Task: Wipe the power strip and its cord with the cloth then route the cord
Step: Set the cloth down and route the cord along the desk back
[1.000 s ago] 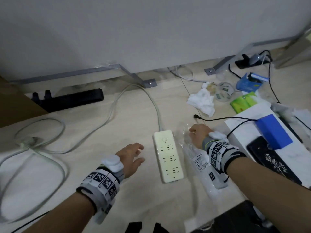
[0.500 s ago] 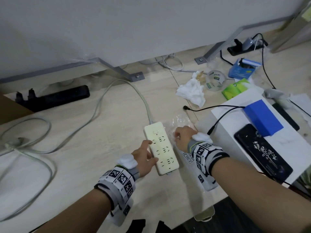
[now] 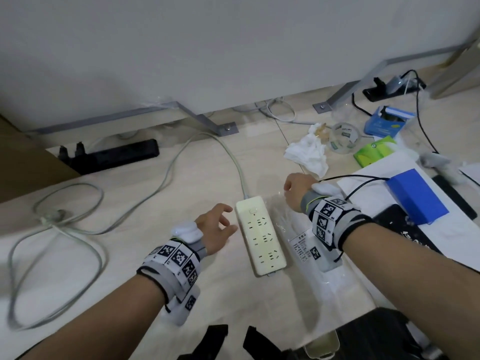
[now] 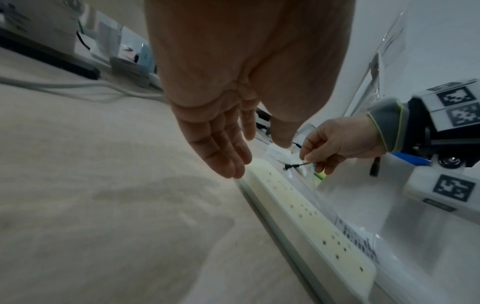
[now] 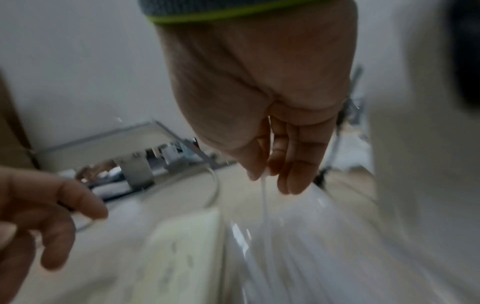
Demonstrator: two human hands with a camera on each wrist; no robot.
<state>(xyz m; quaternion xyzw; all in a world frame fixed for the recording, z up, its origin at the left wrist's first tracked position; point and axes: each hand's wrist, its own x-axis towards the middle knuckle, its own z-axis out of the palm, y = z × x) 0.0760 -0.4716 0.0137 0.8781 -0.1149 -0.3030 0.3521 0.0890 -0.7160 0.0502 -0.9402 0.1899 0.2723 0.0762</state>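
The cream power strip (image 3: pixel 261 235) lies flat on the pale floor, and its grey cord (image 3: pixel 233 157) arcs away and runs left to a loose coil (image 3: pixel 52 224). My left hand (image 3: pixel 220 224) hovers just left of the strip with fingers (image 4: pixel 228 162) spread and holds nothing. My right hand (image 3: pixel 291 188) is beyond the strip's right side and pinches the top edge of a clear plastic bag (image 3: pixel 301 245) between thumb and fingers (image 5: pixel 285 176). The bag lies along the strip's right side (image 5: pixel 182 246). A crumpled white cloth (image 3: pixel 309 154) rests further back, untouched.
A black power strip (image 3: pixel 111 155) lies at the back left by metal desk feet (image 3: pixel 205 120). On the right are a tape roll (image 3: pixel 344 137), a blue box (image 3: pixel 387 120), a green packet (image 3: pixel 374 154), a white board (image 3: pixel 368 185) with a blue block (image 3: pixel 418 201), a phone and thin black cables.
Half a second ago my left hand held the strip's left edge; it has let go and now hangs open beside it. My right hand has moved away from me with the bag's edge.
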